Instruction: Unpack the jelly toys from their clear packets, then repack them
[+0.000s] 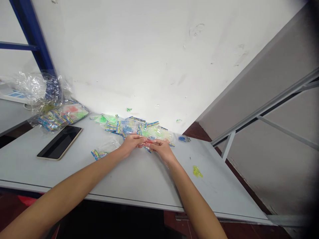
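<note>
In the head view, the left grip (132, 143) and the right grip (161, 149) are closed together on a small clear bag (147, 144) with red inside, held over the tabletop (149, 181). A pile of packets (132, 126) lies just ahead, in easy reach; a phone (59, 142) lies apart, out of the way.

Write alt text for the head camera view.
A person's left hand and right hand pinch a clear plastic packet with something red in it, just in front of a heap of colourful packets. They work over a white table, with a dark-screened phone lying to the left.
</note>
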The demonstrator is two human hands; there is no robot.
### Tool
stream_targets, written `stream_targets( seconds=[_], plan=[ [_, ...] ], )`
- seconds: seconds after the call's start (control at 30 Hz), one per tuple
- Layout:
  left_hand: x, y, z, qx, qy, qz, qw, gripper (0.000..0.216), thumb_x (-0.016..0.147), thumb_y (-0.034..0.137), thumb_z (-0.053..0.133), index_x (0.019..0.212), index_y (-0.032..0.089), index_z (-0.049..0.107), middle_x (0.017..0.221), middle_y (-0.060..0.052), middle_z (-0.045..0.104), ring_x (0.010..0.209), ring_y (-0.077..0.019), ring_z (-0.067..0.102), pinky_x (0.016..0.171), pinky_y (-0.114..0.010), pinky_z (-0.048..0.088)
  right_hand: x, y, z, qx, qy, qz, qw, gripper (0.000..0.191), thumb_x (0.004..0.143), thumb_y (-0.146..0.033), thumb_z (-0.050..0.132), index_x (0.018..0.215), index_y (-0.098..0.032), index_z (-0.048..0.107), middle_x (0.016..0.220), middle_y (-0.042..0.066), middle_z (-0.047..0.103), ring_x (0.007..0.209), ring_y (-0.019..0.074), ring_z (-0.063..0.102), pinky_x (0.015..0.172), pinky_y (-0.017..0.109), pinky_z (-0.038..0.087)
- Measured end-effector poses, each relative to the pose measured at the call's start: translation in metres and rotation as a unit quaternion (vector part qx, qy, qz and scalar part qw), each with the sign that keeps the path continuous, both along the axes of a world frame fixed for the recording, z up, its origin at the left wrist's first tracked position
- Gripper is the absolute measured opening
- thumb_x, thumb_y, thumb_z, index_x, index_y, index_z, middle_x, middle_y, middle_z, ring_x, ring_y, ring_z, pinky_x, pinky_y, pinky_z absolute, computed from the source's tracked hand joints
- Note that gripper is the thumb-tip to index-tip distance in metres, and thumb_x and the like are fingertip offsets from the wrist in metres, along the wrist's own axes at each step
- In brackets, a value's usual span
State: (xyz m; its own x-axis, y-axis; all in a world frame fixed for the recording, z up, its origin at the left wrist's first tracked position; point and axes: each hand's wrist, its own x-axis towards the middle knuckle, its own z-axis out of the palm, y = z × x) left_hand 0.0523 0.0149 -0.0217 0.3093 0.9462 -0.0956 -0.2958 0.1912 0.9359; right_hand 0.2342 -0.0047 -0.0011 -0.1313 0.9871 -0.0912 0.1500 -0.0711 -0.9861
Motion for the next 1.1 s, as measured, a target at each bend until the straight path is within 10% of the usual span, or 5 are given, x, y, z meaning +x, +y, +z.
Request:
stream_targets(
  seconds=[0.4, 0.63, 0.83, 1.1],
  plan=[
    [0.001, 0.001, 0.002, -0.02, -0.009, 0.033, 0.999, 0.026, 0.062, 0.031, 0.083, 0.077, 0.012, 0.074, 0.08, -0.008, 0.073, 0.073, -0.0164, 0.066, 0.076, -0.032, 0.053, -0.002, -0.003, 0.003, 0.027, -0.056, 0.009, 0.998, 0.038, 0.068, -0.052, 0.076, 0.08, -0.016, 0.074, 0.064, 0.002, 0.063, 0.062, 0.0139, 0.052, 0.064, 0.03, 0.04],
    [-0.017, -0.005, 0.032, 0.044, 0.102, 0.144, 0.983, 0.013, 0.075, 0.02, 0.069, 0.086, 0.014, 0.069, 0.072, -0.005, 0.072, 0.066, -0.0166, 0.066, 0.068, -0.03, 0.053, -0.001, -0.001, 0.004, 0.036, -0.049, -0.004, 0.998, 0.031, 0.067, -0.047, 0.077, 0.079, -0.018, 0.076, 0.077, 0.005, 0.07, 0.069, 0.0161, 0.057, 0.068, 0.031, 0.046],
    [-0.079, -0.059, 0.035, 0.273, 0.431, 0.228, 0.829, 0.023, 0.086, 0.029, 0.056, 0.101, 0.02, 0.07, 0.109, -0.007, 0.072, 0.106, -0.0255, 0.063, 0.096, -0.039, 0.045, 0.001, -0.001, 0.006, 0.056, -0.059, -0.031, 0.996, 0.031, 0.069, -0.047, 0.075, 0.08, -0.017, 0.075, 0.079, 0.005, 0.071, 0.075, 0.0183, 0.059, 0.071, 0.031, 0.045],
    [-0.143, -0.07, 0.014, 0.132, 0.677, 0.156, 0.707, 0.037, 0.074, 0.051, 0.066, 0.088, 0.017, 0.066, 0.088, -0.012, 0.069, 0.091, -0.0311, 0.062, 0.074, -0.035, 0.042, -0.009, -0.012, 0.009, 0.107, -0.136, 0.004, 0.985, 0.029, 0.074, -0.047, 0.069, 0.077, -0.017, 0.072, 0.067, 0.002, 0.065, 0.059, 0.0142, 0.049, 0.056, 0.028, 0.033]
  ],
)
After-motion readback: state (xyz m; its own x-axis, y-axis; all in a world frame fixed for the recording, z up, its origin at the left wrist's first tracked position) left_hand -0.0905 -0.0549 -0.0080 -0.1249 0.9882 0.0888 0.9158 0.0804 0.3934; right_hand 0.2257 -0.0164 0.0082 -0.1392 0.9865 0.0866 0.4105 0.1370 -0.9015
